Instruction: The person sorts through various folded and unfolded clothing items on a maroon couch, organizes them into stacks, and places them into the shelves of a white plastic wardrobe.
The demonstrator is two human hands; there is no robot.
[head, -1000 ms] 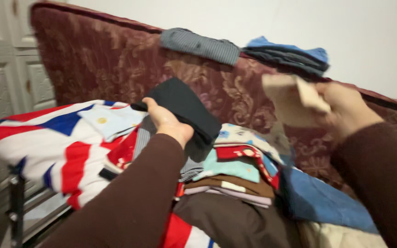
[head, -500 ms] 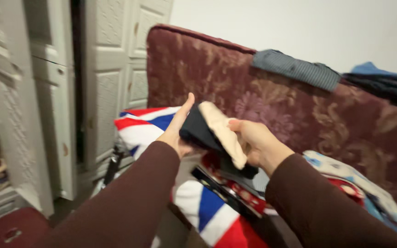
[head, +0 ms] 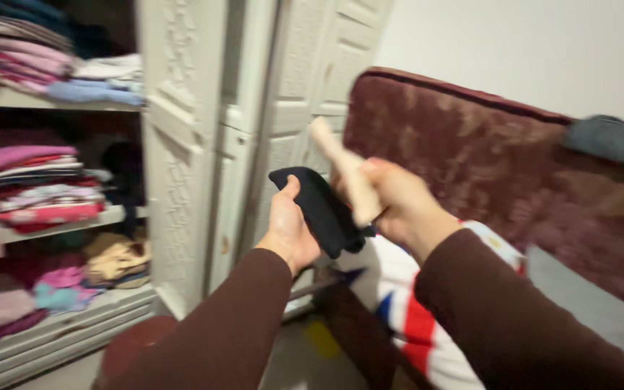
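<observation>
Your left hand [head: 289, 227] grips the folded black cloth [head: 323, 209] by its edge; your right hand [head: 399, 202] clasps the folded beige cloth [head: 344, 170] just beside it, before the open white wardrobe [head: 182, 144]. Both look soft, light, floppy; hold across the folds.

Your hands: two, left hand [head: 288, 227] and right hand [head: 399, 202]
Folded cloths you've got hold of: two, one black cloth [head: 321, 209], one beige cloth [head: 346, 173]
Wardrobe shelves with folded stacks: three or so, blurry [head: 52, 105]
Wardrobe doors: looks like two [head: 182, 144]
Headboards: one [head: 485, 159]
</observation>
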